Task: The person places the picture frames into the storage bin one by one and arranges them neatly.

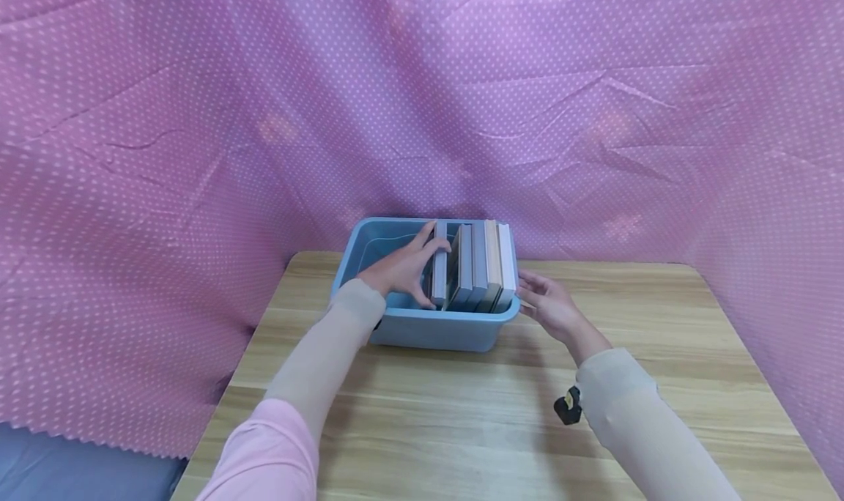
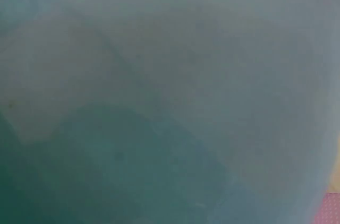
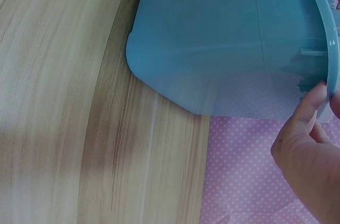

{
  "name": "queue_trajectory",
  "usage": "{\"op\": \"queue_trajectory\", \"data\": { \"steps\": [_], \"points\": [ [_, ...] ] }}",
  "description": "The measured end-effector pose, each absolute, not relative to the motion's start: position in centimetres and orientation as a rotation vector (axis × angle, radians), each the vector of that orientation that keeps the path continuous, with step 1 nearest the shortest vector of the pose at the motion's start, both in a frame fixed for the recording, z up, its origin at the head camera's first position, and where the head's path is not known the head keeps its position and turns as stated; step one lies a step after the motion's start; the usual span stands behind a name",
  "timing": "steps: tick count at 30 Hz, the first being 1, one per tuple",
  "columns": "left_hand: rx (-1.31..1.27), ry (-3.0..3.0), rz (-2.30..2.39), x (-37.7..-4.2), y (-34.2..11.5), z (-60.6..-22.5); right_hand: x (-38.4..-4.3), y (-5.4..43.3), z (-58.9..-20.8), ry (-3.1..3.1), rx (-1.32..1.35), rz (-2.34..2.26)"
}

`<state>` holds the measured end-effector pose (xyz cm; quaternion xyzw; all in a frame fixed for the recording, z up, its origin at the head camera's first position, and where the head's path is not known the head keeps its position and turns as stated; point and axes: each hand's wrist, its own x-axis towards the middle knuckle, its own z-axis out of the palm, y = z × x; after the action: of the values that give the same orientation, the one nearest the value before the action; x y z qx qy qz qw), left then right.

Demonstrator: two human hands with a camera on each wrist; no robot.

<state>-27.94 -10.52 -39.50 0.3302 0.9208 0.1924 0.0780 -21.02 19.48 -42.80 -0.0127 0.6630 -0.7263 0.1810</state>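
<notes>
A blue plastic bin (image 1: 435,332) stands on the wooden table, with several books (image 1: 480,266) upright at its right side. My left hand (image 1: 405,266) reaches into the bin and holds a grey-edged book (image 1: 439,266) by its two ends, thumb near and fingers far. This book stands a little left of the others, with a gap between. At the bin's right end, my right hand (image 1: 550,307) pinches the rim (image 3: 332,49), as the right wrist view shows. The left wrist view is filled by the bin's blurred bluish wall (image 2: 212,75); the left hand is not seen there.
The wooden table (image 1: 448,420) extends in front of the bin and to both sides. Pink dotted cloth (image 1: 422,105) hangs behind and along the sides, close to the bin's back. A black strap piece (image 1: 568,406) sits at the right wrist.
</notes>
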Motion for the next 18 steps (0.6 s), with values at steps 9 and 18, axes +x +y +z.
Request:
{"op": "queue_trajectory", "data": {
  "steps": [9, 18],
  "points": [
    [0.961, 2.737, 0.548, -28.3, -9.8, -39.2, -20.8, 19.4, -42.8, 1.887, -0.050, -2.037],
    [0.975, 2.701, 0.582, -28.6, -8.9, -39.8, -20.8, 19.4, -42.9, 1.884, -0.025, -2.047]
  ]
}}
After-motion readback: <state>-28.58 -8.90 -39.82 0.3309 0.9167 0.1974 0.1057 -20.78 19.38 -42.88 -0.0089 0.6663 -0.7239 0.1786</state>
